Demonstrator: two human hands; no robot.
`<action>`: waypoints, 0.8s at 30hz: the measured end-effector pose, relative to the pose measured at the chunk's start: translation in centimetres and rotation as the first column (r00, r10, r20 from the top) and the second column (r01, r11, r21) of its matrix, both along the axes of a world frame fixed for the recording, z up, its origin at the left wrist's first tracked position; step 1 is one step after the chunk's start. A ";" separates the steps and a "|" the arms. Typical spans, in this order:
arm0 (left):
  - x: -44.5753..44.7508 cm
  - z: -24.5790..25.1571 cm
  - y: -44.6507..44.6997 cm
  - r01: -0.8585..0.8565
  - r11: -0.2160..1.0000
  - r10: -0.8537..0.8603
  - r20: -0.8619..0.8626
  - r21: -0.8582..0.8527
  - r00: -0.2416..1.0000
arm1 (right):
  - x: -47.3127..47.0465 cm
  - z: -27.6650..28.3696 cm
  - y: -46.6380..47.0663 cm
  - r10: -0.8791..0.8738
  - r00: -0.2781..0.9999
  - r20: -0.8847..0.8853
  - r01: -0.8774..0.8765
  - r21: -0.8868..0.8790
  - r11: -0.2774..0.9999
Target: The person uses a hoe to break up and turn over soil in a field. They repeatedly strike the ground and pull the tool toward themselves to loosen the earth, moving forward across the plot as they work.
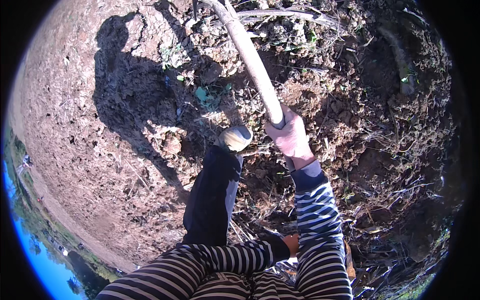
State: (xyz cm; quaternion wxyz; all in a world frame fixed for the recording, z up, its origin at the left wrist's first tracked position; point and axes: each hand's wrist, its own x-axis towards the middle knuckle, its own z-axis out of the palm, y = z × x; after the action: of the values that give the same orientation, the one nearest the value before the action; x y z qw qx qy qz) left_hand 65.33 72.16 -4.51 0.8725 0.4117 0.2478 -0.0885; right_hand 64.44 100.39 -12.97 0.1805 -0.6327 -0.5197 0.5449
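Observation:
My right hand [288, 135] is wrapped around a long, pale wooden tool handle [249, 56]. From that grip the handle slants up and left to the top edge of the view. A dark metal point [195, 9] shows beside its far end; most of the tool's head is out of view or hidden. My left hand [291, 245] is low in front of my body, partly covered by my right forearm. Its fingers are hidden, so I cannot tell what it holds. A short grey length of the handle shows beneath my right wrist.
My shoe [235, 138] stands on rough brown soil [112, 180] left of the handle. Dry stalks [292, 15] lie near the top, and a green-leaved plant [202, 93] grows ahead of the shoe. My shadow [131, 86] falls to the left. A distant person [26, 162] is at the left rim.

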 end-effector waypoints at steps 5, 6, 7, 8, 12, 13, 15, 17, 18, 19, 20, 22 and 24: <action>-1.5 0.1 -1.3 0.015 0.998 -0.016 -0.025 -0.068 1.000 | -1.0 -4.9 -1.3 0.084 0.984 0.158 -0.051 -0.204 0.978; -1.3 0.2 -1.3 0.015 0.997 -0.017 -0.018 -0.071 1.000 | -0.6 -5.9 -2.4 0.142 0.959 0.246 -0.059 -0.317 0.947; -1.2 0.3 -1.2 0.004 0.997 -0.006 -0.020 -0.076 1.000 | -0.9 -5.8 -3.4 0.110 0.965 0.236 -0.042 -0.276 0.960; -1.0 0.3 -1.2 -0.002 0.997 0.000 -0.021 -0.079 1.000 | -0.7 -5.5 -4.2 0.117 0.969 0.219 -0.046 -0.304 0.952; -0.7 1.2 0.0 -0.056 0.995 0.054 -0.030 -0.077 0.998 | 0.0 -1.7 -4.8 0.019 0.991 0.132 -0.008 -0.087 0.996; -0.5 1.4 0.4 -0.074 0.995 0.071 -0.041 -0.069 0.997 | 0.6 -0.4 -4.5 -0.010 0.994 0.105 0.006 0.033 0.999; -0.1 1.6 1.3 -0.083 0.996 0.081 -0.078 -0.029 0.994 | 2.1 1.9 -3.9 -0.074 0.991 0.114 0.058 0.139 0.989; 0.4 1.6 2.6 0.055 0.983 -0.044 -0.063 0.173 0.997 | 4.0 3.7 -4.1 -0.115 0.973 0.202 0.081 0.167 0.983; 0.3 1.9 3.6 0.078 0.984 -0.071 -0.049 0.161 0.996 | 5.3 4.0 -4.9 -0.106 0.946 0.307 0.083 0.088 0.993; -0.1 2.3 4.7 0.099 0.984 -0.093 -0.049 0.146 0.994 | 6.3 3.7 -6.2 -0.084 0.915 0.395 0.089 0.005 0.996; -0.5 2.7 5.6 0.118 0.984 -0.114 -0.043 0.133 0.993 | 7.3 3.5 -7.7 -0.028 0.863 0.504 0.096 -0.110 0.989; -1.0 2.9 6.5 0.189 0.970 -0.185 -0.042 0.154 0.982 | 9.2 2.4 -12.3 0.046 0.836 0.547 0.146 -0.304 0.942; -1.2 3.0 7.5 0.205 0.969 -0.203 -0.030 0.135 0.979 | 8.3 3.0 -12.5 -0.019 0.881 0.472 0.203 -0.340 0.918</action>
State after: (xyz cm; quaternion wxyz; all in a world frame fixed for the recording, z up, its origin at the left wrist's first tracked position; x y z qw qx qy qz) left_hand 64.11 79.67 -1.49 0.8265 0.4932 0.2165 -0.1637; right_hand 72.77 87.88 -9.95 -0.0420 -0.7956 -0.3942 0.4581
